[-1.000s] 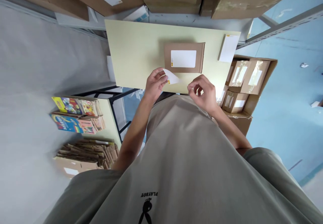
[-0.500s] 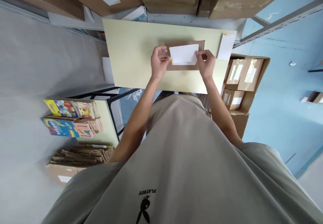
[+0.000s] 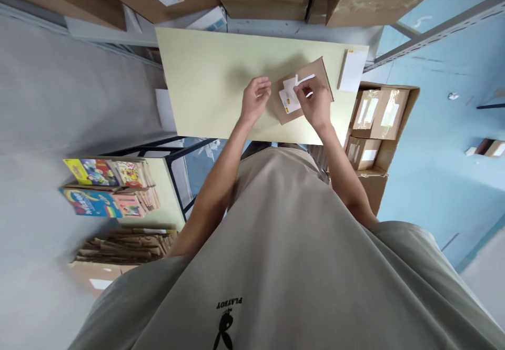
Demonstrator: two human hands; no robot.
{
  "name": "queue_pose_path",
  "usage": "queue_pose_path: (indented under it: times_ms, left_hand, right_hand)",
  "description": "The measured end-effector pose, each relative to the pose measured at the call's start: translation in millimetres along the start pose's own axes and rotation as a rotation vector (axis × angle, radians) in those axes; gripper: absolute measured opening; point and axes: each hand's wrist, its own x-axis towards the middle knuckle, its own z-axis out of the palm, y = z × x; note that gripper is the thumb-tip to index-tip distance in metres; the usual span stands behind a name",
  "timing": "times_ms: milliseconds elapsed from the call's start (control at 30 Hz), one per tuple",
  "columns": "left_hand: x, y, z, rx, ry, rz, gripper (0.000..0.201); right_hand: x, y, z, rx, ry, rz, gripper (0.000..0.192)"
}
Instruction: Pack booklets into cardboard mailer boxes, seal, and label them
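My right hand (image 3: pixel 313 105) lies on top of the brown parcel (image 3: pixel 302 91), fingers pressing the white label (image 3: pixel 291 98) on its face; grip flat on it, not clenched around anything. My left hand (image 3: pixel 254 98) sits just beside the parcel's left edge, fingers curled loosely, holding nothing I can make out. Parcel lies flat on the pale yellow bench (image 3: pixel 213 82), right of centre, skewed: long axis runs from near-left up to far-right. A white sheet (image 3: pixel 352 70) lies at the bench's far right corner, apart from the parcel. Floor is blue. To the right of the bench, an open carton (image 3: pixel 410 109) holds more small brown parcels with labels. To the left, a low shelf carries stacked colourful books (image 3: pixel 106 187), with flat cardboard (image 3: pixel 126 245) piled below. Big cartons sit on the rack beyond the bench.
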Motion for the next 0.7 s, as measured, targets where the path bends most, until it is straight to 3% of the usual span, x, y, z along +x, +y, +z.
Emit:
queue_pose_path:
  times_ms: [167, 300, 533, 700]
  left_hand:
    - [-10.2, -4.6, 28.1, 0.16, -0.056, 0.083, 0.045]
    - [-12.6, -14.9, 47.9, 0.277, -0.003, 0.143, 0.04]
    - [-5.1, -35.4, 54.9, 0.282, 0.028, 0.09, 0.035]
    - [-6.7, -37.4, 56.8, 0.328, 0.048, 0.091, 0.041]
  right_hand:
    - [3.0, 7.1, -4.3, -0.081, 0.003, -0.001, 0.052]
    - [-1.4, 11.1, -7.8, -0.173, 0.05, -0.046, 0.035]
    - [-25.7, -2.0, 0.1, -0.266, 0.073, -0.07, 0.027]
    - [-48.8, 3.6, 7.0, -0.193, 0.053, -0.114, 0.039]
